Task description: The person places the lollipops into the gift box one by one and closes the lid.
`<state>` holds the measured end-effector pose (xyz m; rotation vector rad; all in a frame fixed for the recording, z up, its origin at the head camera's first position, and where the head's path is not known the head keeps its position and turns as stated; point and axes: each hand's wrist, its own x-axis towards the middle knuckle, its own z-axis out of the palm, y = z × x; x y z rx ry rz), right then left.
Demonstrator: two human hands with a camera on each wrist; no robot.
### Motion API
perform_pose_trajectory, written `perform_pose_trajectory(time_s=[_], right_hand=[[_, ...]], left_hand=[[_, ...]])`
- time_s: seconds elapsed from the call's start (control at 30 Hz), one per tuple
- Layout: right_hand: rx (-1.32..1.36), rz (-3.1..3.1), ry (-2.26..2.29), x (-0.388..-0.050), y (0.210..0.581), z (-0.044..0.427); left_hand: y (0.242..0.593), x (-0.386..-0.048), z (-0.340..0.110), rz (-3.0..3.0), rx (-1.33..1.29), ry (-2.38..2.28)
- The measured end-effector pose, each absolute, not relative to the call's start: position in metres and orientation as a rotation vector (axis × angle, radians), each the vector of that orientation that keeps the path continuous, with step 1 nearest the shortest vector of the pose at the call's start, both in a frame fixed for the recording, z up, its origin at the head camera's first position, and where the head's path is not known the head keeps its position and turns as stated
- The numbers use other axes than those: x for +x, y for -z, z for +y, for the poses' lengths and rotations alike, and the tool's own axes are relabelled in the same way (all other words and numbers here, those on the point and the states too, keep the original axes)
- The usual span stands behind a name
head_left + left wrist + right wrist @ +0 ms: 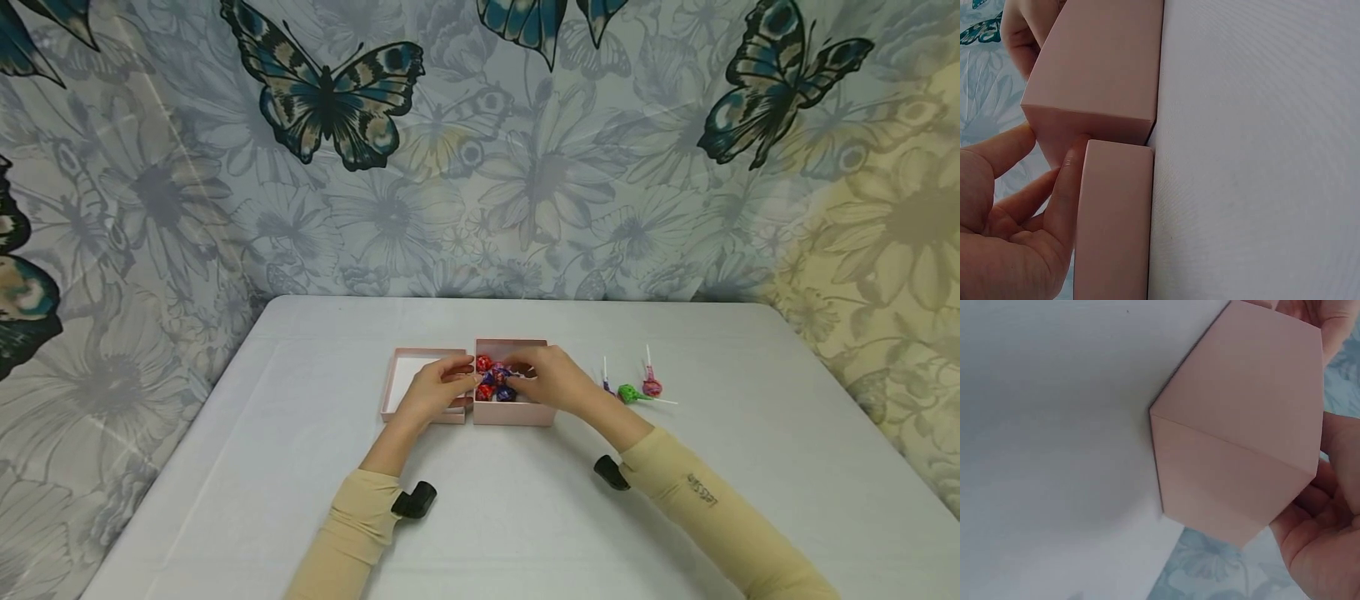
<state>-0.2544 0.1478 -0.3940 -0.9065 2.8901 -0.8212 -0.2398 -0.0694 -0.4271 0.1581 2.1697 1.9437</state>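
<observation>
- Butterfly-patterned backdrop (540, 233) rises at twelve o'clock, behind our white-covered table (600, 525).
- Our pink box (513, 415) stands open near the table's middle.
- Just beside it, at nine o'clock, lies our shallow pink lid (408, 379).
- Our left hand (437, 387) rests extended fingers against the box's nine-o'clock wall.
- Our right hand (551, 377) reaches over the three-o'clock rim; we cannot tell whether it pinches anything.
- Red and dark wrapped candies (486, 392) lie inside; a green lollipop (628, 392) sits outside at three o'clock.
</observation>
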Motion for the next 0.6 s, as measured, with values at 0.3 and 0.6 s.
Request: perform_pose_trajectory(time_s=[0.3, 0.6], right_hand=[[-0.596, 2.755, 1.389, -0.247, 0.398, 0.164], [-0.326, 2.400, 1.826, -0.242, 0.406, 0.184]], left_hand=[[0.426, -0.239, -0.069, 2.176, 0.166, -1.931], [0.426, -0.238, -0.068, 2.194, 0.161, -1.928]])
